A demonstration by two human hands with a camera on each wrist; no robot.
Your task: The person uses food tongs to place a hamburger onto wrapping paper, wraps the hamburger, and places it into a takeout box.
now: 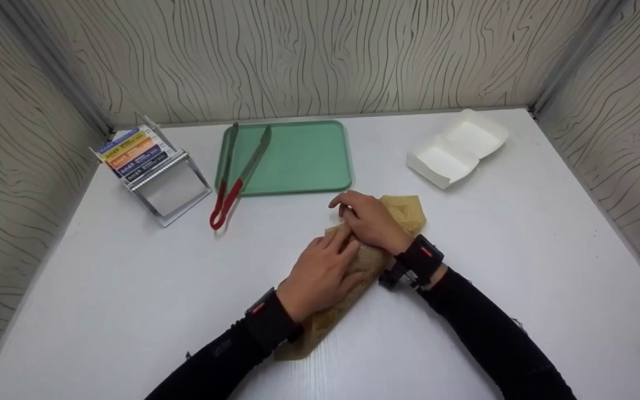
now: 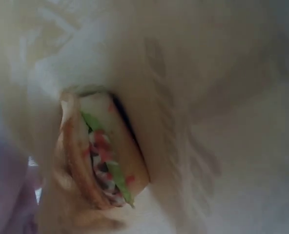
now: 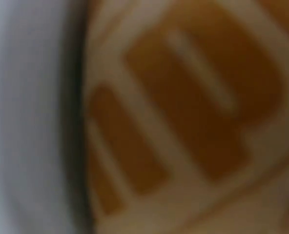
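Brown printed wrapping paper [image 1: 409,210] lies folded into a long, slanting bundle near the front of the table. My left hand [image 1: 317,273] grips the bundle's near part, its fingers and thumb spread over the top. Just beyond, my right hand [image 1: 373,221] has bent fingers and holds the paper's far part, close to the left fingertips. Inside the paper, the left wrist view shows a sandwich [image 2: 108,151] with bread, green leaf and pinkish-red bits; in the head view it is covered. Blurred orange-brown print on the paper [image 3: 193,87] fills most of the right wrist view.
Red-handled tongs [image 1: 234,191] lie across the left side of a green tray [image 1: 303,158]. A metal rack [image 1: 170,189] with colourful labelled boxes [image 1: 136,153] stands at the back left. An open white clamshell box [image 1: 453,153] sits at the back right.
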